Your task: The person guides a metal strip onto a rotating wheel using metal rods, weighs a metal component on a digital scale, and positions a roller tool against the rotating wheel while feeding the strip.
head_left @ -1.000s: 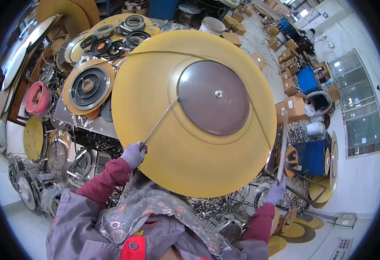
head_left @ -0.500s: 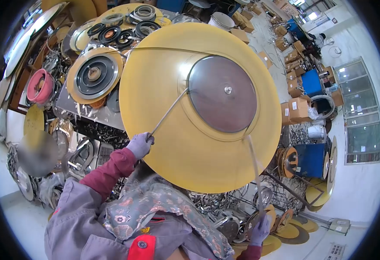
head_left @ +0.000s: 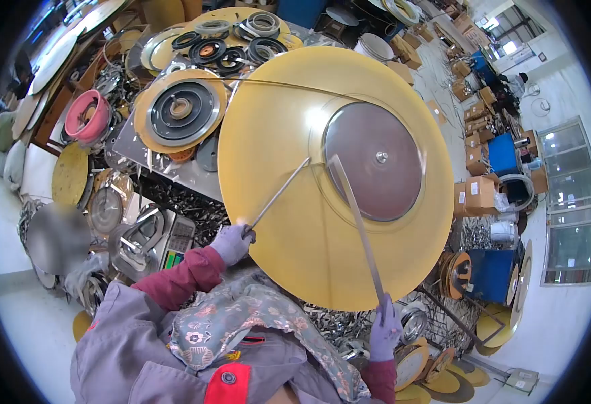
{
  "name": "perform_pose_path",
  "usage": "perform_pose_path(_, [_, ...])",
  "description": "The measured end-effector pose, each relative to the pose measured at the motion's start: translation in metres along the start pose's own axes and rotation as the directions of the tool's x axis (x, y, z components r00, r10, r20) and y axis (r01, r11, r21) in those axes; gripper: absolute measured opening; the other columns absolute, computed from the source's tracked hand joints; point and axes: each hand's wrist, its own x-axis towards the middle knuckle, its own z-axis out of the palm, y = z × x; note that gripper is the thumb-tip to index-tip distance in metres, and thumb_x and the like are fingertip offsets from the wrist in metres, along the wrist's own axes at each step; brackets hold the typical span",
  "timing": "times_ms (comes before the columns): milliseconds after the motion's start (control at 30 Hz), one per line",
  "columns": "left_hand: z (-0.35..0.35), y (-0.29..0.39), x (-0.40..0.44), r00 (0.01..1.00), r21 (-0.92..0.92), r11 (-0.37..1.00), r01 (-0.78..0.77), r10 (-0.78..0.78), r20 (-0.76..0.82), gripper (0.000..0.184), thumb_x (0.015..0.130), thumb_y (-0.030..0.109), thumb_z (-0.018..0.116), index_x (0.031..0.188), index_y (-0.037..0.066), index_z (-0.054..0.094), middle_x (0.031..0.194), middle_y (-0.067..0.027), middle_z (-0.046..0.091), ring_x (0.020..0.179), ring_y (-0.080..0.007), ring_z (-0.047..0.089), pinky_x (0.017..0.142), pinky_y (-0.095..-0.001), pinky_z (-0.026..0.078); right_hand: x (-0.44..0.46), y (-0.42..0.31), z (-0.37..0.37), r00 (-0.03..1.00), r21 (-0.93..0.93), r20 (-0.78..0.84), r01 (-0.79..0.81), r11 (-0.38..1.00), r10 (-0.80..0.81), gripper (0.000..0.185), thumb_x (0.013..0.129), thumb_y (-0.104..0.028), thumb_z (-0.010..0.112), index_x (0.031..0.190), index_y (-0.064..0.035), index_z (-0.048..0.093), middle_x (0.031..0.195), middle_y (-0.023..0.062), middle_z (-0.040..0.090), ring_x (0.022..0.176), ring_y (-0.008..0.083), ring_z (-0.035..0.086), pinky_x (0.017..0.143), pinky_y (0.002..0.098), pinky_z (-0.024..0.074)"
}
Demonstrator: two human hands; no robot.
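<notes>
A large yellow disc (head_left: 275, 222) stands tilted in front of me, with a smaller brown disc (head_left: 383, 185) and a shiny central nut (head_left: 381, 157) on it. My left hand (head_left: 233, 243), gloved, is closed round a thin metal rod (head_left: 278, 194); its tip lies just left of the brown disc. My right hand (head_left: 385, 328), also gloved, grips the lower end of a flat metal bar (head_left: 360, 225). The bar's upper end overlaps the brown disc's left edge; whether it touches, I cannot tell. A thin strip (head_left: 275, 83) runs across the yellow disc's upper part.
On the left-hand table lies a black-centred reel (head_left: 182, 111), with several black rings behind. A pink basin (head_left: 88, 116) and a digital scale (head_left: 179, 236) stand at the left. Metal scraps lie below. Cardboard boxes (head_left: 480, 195) and a blue box (head_left: 487, 275) are at the right.
My right hand has risen, and the bar has swung up and left from the yellow disc's lower right to the brown disc's left edge. The left hand still holds the rod. The view has shifted.
</notes>
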Motion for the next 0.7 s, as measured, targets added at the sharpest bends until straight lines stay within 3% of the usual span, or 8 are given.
perform_pose_path(167, [0.006,0.005,-0.013,1.0,-0.118,0.993,-0.019,0.017,-0.019,0.016,0.083,0.011,0.051,0.083,0.002,0.063,0.068,-0.0124,0.063,0.062,-0.0234,0.062,0.061,-0.0336,0.048,0.074,-0.033,0.03,1.0,0.027,0.011,-0.01,1.0,0.01,0.039,0.083,-0.006,0.053,0.122,-0.0032,0.05,0.09,0.0187,0.058,0.082,0.0336,0.059,0.069,0.0389,0.0475])
perform_pose_path(200, [0.005,0.011,-0.014,0.997,-0.177,0.981,0.075,-0.068,0.044,0.016,0.084,0.011,0.05,0.084,0.002,0.062,0.059,-0.0098,0.058,0.051,-0.018,0.058,0.052,-0.0308,0.046,0.088,-0.042,0.028,1.0,0.056,0.019,-0.022,0.998,0.021,0.038,0.084,-0.006,0.053,0.122,-0.0034,0.05,0.09,0.0189,0.059,0.082,0.0336,0.059,0.07,0.0391,0.0473])
perform_pose_path(300, [0.015,0.018,-0.006,0.988,-0.194,0.973,0.122,-0.101,0.114,0.019,0.083,0.016,0.05,0.084,0.002,0.063,0.072,-0.0156,0.063,0.068,-0.0298,0.063,0.066,-0.0376,0.049,0.122,-0.057,0.026,0.999,0.208,0.028,-0.037,0.977,0.032,0.037,0.084,-0.007,0.053,0.121,-0.0032,0.051,0.093,0.0197,0.06,0.083,0.0337,0.059,0.072,0.0397,0.0467])
perform_pose_path(333, [0.006,0.036,-0.004,0.954,-0.249,0.939,0.239,-0.179,0.241,0.02,0.084,0.018,0.049,0.083,0.002,0.062,0.063,-0.0139,0.061,0.056,-0.0246,0.061,0.059,-0.0358,0.049,0.132,-0.05,0.036,1.0,0.298,0.018,-0.023,0.954,0.018,0.037,0.084,-0.007,0.052,0.121,-0.0028,0.052,0.095,0.0201,0.06,0.085,0.0338,0.059,0.074,0.0399,0.0465])
perform_pose_path(433, [0.016,0.045,0.011,0.975,-0.233,0.963,0.134,-0.087,0.203,0.02,0.086,0.013,0.046,0.081,0.001,0.061,0.054,-0.0069,0.054,0.045,-0.0154,0.054,0.047,-0.0306,0.043,0.183,-0.051,0.072,0.993,0.494,-0.113,0.025,0.869,0.036,0.035,0.085,-0.008,0.05,0.119,-0.001,0.053,0.104,0.0212,0.061,0.095,0.0338,0.059,0.081,0.0402,0.0446])
perform_pose_path(500, [0.014,0.046,0.028,0.966,-0.274,0.937,0.218,-0.167,0.2,0.023,0.086,0.017,0.046,0.079,0.001,0.061,0.052,-0.0066,0.053,0.044,-0.0163,0.054,0.046,-0.0311,0.043,0.234,-0.049,0.094,0.99,0.521,-0.13,0.027,0.853,0.048,0.033,0.086,-0.01,0.049,0.117,0.0005,0.054,0.105,0.0209,0.061,0.099,0.0337,0.058,0.083,0.0397,0.0441])
perform_pose_path(567, [0.0,0.051,0.05,0.957,-0.239,0.937,0.256,-0.211,0.199,0.025,0.087,0.019,0.046,0.078,0.002,0.061,0.052,-0.0066,0.054,0.043,-0.0169,0.053,0.045,-0.0315,0.044,0.277,-0.043,0.113,0.995,0.433,-0.052,-0.054,0.9,0.085,0.033,0.085,-0.013,0.048,0.116,-0.0003,0.055,0.103,0.0213,0.061,0.096,0.0356,0.059,0.082,0.0414,0.0443])
perform_pose_path(700, [-0.022,0.054,0.091,0.975,-0.123,0.974,0.19,-0.172,0.141,0.027,0.087,0.021,0.045,0.077,0.002,0.061,0.052,-0.0071,0.054,0.042,-0.0174,0.053,0.045,-0.0322,0.044,0.303,-0.044,0.127,0.999,0.279,0.044,-0.017,0.96,0.005,0.034,0.084,-0.014,0.049,0.116,-0.0023,0.056,0.103,0.0214,0.061,0.094,0.0365,0.058,0.082,0.0422,0.0448])
